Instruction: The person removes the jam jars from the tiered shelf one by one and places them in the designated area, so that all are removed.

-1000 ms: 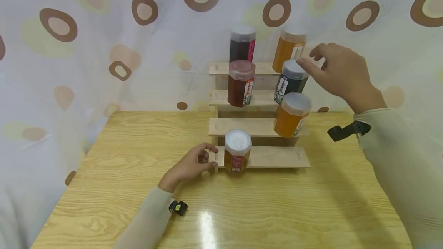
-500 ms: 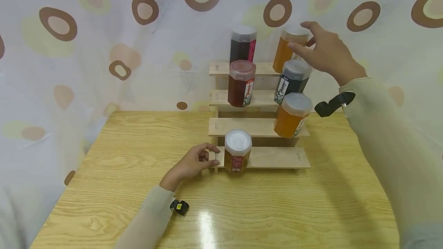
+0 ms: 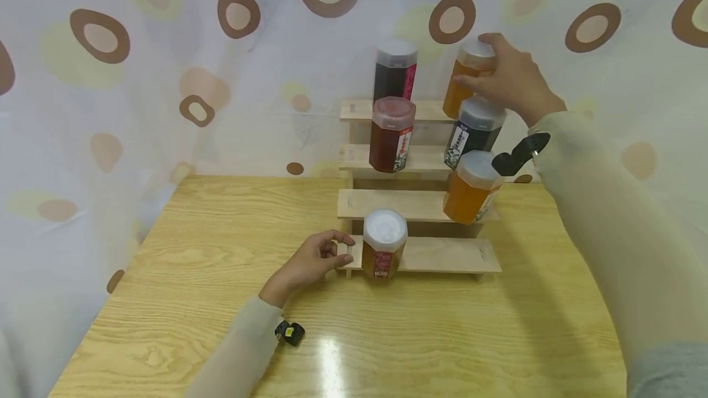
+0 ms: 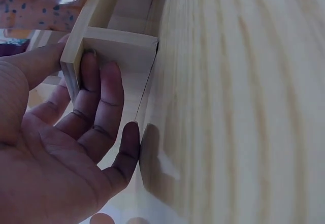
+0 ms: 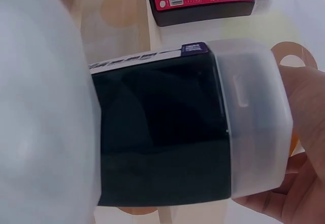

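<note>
At the top right of the stepped wooden rack [image 3: 448, 255], my right hand [image 3: 514, 78] reaches round an amber jar [image 3: 455, 96] with a frosted lid, thumb in front and fingers at the lid's far side. A dark jar [image 5: 167, 137] fills most of the right wrist view and hides much of that grip. My left hand [image 3: 306, 263] holds the left end of the lowest step, thumb above and fingertips beneath the board [image 4: 76, 56] in the left wrist view. Right beside it stands a jar with a red label [image 3: 381, 265].
Another dark jar [image 3: 390, 83] stands top left, a dark red jar [image 3: 389, 146] below it. On the right, a black jar [image 3: 481, 137] and an orange jar [image 3: 469, 198] stand on lower steps. Behind the wooden table [image 3: 232, 220] hangs a patterned cloth [image 3: 265, 78].
My right hand has moved left and up from above the black jar to the top right amber jar and closed round it. The left hand has stayed at the rack's end.
</note>
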`<state>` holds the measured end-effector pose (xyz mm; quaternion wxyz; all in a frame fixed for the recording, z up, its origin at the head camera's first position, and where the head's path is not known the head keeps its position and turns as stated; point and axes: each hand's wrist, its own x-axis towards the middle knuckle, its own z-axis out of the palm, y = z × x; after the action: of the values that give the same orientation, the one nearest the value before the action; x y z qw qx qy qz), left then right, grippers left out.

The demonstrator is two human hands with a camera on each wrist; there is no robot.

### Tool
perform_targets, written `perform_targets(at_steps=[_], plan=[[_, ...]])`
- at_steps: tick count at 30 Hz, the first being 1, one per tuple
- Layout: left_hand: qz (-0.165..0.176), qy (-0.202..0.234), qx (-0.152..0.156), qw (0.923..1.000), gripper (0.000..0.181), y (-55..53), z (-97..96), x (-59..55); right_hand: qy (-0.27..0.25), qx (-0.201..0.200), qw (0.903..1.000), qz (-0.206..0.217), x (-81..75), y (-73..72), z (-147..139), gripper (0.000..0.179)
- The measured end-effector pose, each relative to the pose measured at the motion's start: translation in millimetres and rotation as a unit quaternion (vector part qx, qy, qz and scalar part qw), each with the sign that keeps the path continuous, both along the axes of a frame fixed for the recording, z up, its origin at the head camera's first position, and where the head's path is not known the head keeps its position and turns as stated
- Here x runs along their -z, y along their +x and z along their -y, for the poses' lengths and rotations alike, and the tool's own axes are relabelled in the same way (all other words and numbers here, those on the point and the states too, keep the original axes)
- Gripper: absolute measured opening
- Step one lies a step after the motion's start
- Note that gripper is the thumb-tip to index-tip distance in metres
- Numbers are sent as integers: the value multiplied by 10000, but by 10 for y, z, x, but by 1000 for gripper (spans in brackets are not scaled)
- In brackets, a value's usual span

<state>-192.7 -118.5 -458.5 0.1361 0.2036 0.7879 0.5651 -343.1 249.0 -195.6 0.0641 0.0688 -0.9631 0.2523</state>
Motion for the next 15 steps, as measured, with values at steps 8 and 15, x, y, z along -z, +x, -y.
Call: perform_targets(at_steps=[8, 15], plan=[[78, 72, -64, 9999, 32, 36, -18, 16, -38, 202, 9997, -153, -1, 8, 27, 93], [212, 204, -63, 9995, 33, 73, -9, 15, -148, 442, 9981, -415, -9, 56, -32, 94]])
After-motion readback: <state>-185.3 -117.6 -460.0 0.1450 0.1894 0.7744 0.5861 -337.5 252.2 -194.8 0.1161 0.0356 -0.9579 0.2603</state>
